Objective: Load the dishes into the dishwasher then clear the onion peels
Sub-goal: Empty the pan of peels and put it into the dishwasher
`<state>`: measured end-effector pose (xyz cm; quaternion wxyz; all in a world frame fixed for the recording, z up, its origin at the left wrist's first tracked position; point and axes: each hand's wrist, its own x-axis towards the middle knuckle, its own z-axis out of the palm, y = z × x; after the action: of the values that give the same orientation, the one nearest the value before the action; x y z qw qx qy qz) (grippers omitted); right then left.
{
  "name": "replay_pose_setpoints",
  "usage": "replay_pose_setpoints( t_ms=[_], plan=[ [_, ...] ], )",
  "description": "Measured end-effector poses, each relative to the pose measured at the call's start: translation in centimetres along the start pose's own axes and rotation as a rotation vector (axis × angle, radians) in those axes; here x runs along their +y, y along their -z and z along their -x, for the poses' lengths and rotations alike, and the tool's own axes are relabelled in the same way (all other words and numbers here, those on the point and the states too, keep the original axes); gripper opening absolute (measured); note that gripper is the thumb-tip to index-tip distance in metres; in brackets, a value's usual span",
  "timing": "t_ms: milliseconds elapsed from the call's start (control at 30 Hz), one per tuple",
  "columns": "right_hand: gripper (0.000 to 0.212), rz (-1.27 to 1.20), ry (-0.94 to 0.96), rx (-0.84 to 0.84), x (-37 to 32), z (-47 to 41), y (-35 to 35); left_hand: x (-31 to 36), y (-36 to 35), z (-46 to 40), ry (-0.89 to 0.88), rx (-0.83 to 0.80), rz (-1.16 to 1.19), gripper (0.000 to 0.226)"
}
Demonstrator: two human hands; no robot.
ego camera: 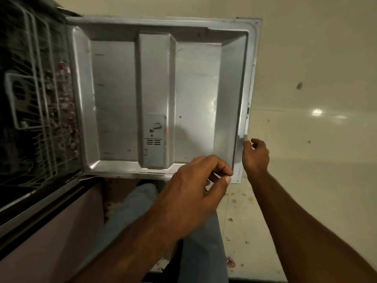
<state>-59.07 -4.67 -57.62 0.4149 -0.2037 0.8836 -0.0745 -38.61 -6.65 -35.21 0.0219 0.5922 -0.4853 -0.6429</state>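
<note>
Rack [40, 111] contents blurred, left edge cropped

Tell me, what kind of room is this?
Most likely a home kitchen: an open dishwasher door lies flat, a wire rack sits inside, and reddish onion peels are scattered on the tiled floor.
</note>
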Motion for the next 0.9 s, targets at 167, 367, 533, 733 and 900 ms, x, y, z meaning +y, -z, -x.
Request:
replay_pose_setpoints(
  t_ms=[167, 367, 533, 733, 900],
  plan=[
    [0.07, 0.006, -0.098, -0.15, 3.2, -3.9, -0.3, -0.6, -2.7, -0.3, -0.019, -0.054, -0.041, 0.015],
    [0.091, -0.258, -0.272, -0.31, 5.1, -7.1, -2.9, -4.3, -2.6, -0.2, -0.004, -0.047, -0.037, 0.015],
    [0.1, -0.29, -0.293, -0.372, 4.9, -7.7, -4.0, -6.9, -2.6, 0.3, 0.008, 0.014, -0.014, 0.013],
    [0.114, -0.157, -0.238, -0.252, 3.2, -2.4, 0.3, -4.2, -1.8, 3.7, -0.067, 0.085, 0.013, 0.011],
    [0.131, -0.017, -0.115, -0.243, -0.4, 7.0, 7.5, 1.9, 0.1, 8.4, -0.132, 0.101, -0.067, 0.011]
  ],
)
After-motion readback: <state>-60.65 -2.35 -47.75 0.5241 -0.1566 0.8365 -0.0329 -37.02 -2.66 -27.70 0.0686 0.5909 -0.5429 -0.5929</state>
